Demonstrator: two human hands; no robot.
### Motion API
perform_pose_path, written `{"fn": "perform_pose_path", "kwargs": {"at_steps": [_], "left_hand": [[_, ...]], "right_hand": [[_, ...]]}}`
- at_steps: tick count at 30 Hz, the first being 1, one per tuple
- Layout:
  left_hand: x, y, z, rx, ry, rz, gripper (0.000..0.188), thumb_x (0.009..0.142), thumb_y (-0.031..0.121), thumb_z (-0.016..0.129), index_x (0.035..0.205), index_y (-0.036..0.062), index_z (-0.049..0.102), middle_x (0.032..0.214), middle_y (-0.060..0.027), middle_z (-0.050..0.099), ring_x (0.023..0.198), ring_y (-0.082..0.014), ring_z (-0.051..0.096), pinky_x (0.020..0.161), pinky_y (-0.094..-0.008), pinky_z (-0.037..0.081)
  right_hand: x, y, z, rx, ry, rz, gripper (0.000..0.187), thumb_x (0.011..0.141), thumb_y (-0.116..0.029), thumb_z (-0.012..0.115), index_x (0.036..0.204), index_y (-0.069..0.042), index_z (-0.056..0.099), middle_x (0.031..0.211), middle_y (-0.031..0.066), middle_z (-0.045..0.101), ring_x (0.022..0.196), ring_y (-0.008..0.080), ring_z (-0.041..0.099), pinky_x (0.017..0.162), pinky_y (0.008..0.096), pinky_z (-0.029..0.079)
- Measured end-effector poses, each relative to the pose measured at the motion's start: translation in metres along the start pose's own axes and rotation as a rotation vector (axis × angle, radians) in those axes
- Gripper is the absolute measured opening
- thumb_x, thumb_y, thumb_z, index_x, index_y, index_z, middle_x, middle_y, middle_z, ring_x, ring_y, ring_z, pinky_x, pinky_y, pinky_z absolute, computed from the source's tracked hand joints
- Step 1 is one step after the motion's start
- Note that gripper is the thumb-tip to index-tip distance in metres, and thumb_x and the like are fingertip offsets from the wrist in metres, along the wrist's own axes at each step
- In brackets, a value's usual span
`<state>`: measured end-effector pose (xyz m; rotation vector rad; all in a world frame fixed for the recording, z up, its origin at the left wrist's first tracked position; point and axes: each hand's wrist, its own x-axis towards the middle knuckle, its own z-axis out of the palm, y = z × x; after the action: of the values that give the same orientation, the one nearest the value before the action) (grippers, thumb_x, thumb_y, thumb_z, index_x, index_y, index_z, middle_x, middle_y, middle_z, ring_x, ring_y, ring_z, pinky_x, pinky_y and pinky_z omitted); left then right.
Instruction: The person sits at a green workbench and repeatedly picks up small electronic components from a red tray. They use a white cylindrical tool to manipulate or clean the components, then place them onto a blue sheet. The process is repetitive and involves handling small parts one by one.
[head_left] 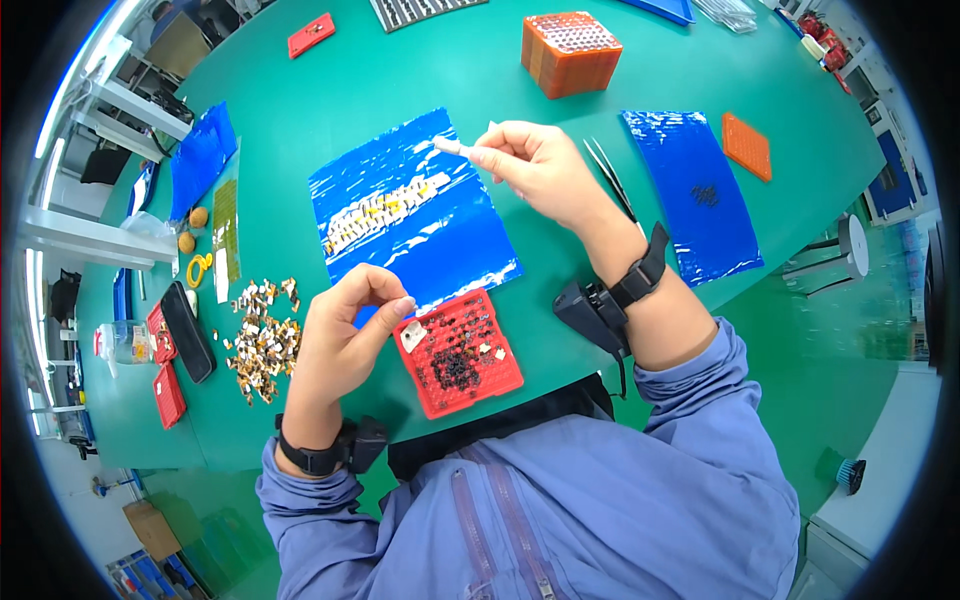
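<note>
My right hand [530, 168] is closed in a pinch on a small whitish piece [452, 147], over the upper right part of a blue sheet [430, 250]. Several small white and yellow-brown parts [388, 208] lie in a slanting row on that sheet. Nearer to me, my left hand [345, 330] has its thumb and forefinger pressed together beside the upper left corner of a red tray [430, 402]. Whatever those fingertips hold, if anything, is too small to make out. Small dark parts [456, 370] and a few white bits lie in the tray.
Left of my left hand lies a loose pile of small white-and-brown parts [265, 340]. Tweezers [612, 178] and another blue sheet [695, 200] with dark bits are on the right. An orange tray stack [570, 60] stands at the back, an orange plate [746, 147] farther right.
</note>
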<state>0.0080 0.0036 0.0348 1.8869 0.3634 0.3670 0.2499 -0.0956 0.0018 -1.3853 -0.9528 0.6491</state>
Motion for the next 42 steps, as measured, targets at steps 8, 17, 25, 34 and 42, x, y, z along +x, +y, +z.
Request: {"fn": "perform_pose_path", "kwargs": {"at_steps": [8,17,25,34,42], "left_hand": [[0.073,0.012,-0.011,0.562,-0.056,0.244,0.011,0.08,0.01,0.065,0.081,0.0032,0.058,0.088,-0.0088,0.057,0.088,-0.0245,0.055,0.078,-0.0349,0.044],[0.122,-0.036,0.009,0.744,-0.027,0.214,0.013,0.077,0.015,0.068,0.084,0.0044,0.064,0.096,-0.0137,0.056,0.097,-0.0315,0.05,0.085,-0.0386,0.041],[0.126,-0.05,0.011,0.766,0.021,0.223,0.014,0.076,0.016,0.069,0.083,0.0052,0.065,0.097,-0.0147,0.056,0.098,-0.0324,0.049,0.087,-0.0409,0.04],[0.128,-0.042,0.016,0.769,-0.02,0.179,0.014,0.079,0.015,0.068,0.085,0.0048,0.062,0.104,-0.0141,0.054,0.104,-0.0301,0.048,0.092,-0.0389,0.038],[0.121,-0.037,-0.026,0.727,0.061,0.186,0.014,0.078,0.016,0.069,0.084,0.0047,0.062,0.104,-0.0129,0.057,0.103,-0.0266,0.053,0.091,-0.0359,0.04]], "right_hand": [[0.005,0.007,-0.001,-0.056,0.107,-0.062,0.021,0.081,-0.021,0.069,0.084,-0.001,0.067,0.06,-0.0002,0.056,0.055,0.0048,0.048,0.05,0.0226,0.04],[0.005,0.003,-0.002,-0.128,0.127,-0.06,0.024,0.08,-0.026,0.069,0.084,-0.002,0.067,0.059,0.0018,0.057,0.053,0.007,0.049,0.049,0.0245,0.041],[0.003,0.003,-0.001,-0.169,0.121,-0.096,0.024,0.08,-0.026,0.068,0.084,-0.002,0.066,0.059,0.0037,0.058,0.052,0.0093,0.051,0.049,0.0266,0.041],[0.002,-0.003,-0.003,-0.202,0.12,-0.074,0.025,0.08,-0.027,0.068,0.084,-0.003,0.066,0.058,0.0041,0.058,0.052,0.01,0.05,0.048,0.0273,0.041],[0.002,-0.001,0.0,-0.228,0.119,-0.064,0.026,0.081,-0.028,0.067,0.082,-0.002,0.066,0.058,0.0035,0.057,0.052,0.0094,0.05,0.049,0.027,0.04]]}}
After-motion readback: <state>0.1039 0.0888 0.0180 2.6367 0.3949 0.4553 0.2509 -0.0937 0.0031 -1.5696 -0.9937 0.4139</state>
